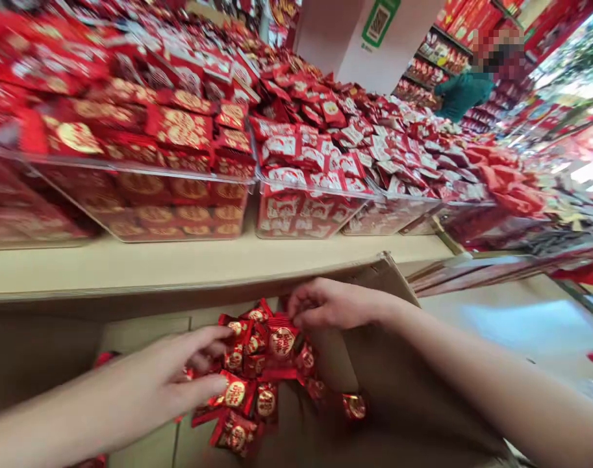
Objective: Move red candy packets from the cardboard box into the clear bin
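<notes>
A heap of red candy packets with gold print lies low in an open cardboard box. At the left of the heap is my left hand, its thumb and fingers apart around the nearest packets; its fingertips touch or almost touch them. My right hand is at the heap's upper right, fingers loosely bent with a gap to the thumb. No packet shows clearly gripped in either hand. A single packet lies apart on the right, and some packets are blurred.
Beyond the box runs a pale shelf edge. Clear plastic bins on it are heaped with red and gold packets. A pillar with a green QR code sign stands behind. Farther back right, a person in a green top is near stocked shelves.
</notes>
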`<state>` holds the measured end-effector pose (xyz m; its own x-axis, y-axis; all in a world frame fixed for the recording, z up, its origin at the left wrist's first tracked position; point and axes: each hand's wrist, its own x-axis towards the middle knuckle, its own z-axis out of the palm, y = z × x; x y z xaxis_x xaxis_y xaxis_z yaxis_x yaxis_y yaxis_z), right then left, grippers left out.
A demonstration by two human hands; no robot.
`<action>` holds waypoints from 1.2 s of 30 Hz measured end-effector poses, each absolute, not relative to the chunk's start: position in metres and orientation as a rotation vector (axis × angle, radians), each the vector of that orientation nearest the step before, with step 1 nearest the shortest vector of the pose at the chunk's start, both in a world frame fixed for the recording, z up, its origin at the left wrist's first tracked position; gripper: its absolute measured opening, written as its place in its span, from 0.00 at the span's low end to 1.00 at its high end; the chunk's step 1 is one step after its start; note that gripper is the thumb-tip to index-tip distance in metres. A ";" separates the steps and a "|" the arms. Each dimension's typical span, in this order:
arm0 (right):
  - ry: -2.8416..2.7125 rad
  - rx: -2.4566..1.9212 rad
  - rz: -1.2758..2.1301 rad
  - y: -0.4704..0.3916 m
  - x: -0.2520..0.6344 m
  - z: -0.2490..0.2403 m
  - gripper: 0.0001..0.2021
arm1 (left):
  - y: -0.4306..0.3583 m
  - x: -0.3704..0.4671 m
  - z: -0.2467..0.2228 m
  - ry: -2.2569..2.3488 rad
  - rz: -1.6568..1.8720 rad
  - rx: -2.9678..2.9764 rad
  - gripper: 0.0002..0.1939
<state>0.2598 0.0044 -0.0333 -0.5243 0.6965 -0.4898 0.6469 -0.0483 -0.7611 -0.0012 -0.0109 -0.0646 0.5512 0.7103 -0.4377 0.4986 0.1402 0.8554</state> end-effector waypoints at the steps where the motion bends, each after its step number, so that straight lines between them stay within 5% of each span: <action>1: -1.887 -1.452 1.760 0.000 0.253 -0.033 0.05 | -0.015 0.005 -0.059 0.944 0.179 1.353 0.25; 7: -1.187 -1.285 1.924 -0.025 0.207 -0.053 0.17 | -0.031 0.024 -0.048 0.876 0.331 0.930 0.19; 15: -1.179 -1.051 1.969 -0.033 0.189 -0.068 0.21 | -0.018 0.018 -0.029 1.055 0.316 1.425 0.03; 24: -1.304 -1.114 1.797 -0.029 0.189 -0.044 0.18 | -0.019 0.008 -0.012 1.188 0.413 1.704 0.03; 30: -1.243 -1.084 1.766 -0.025 0.184 -0.026 0.19 | -0.014 0.014 -0.006 0.961 0.696 1.169 0.09; 36: -1.611 -1.168 1.500 -0.012 0.178 -0.002 0.10 | 0.040 -0.048 0.084 1.491 0.874 2.128 0.14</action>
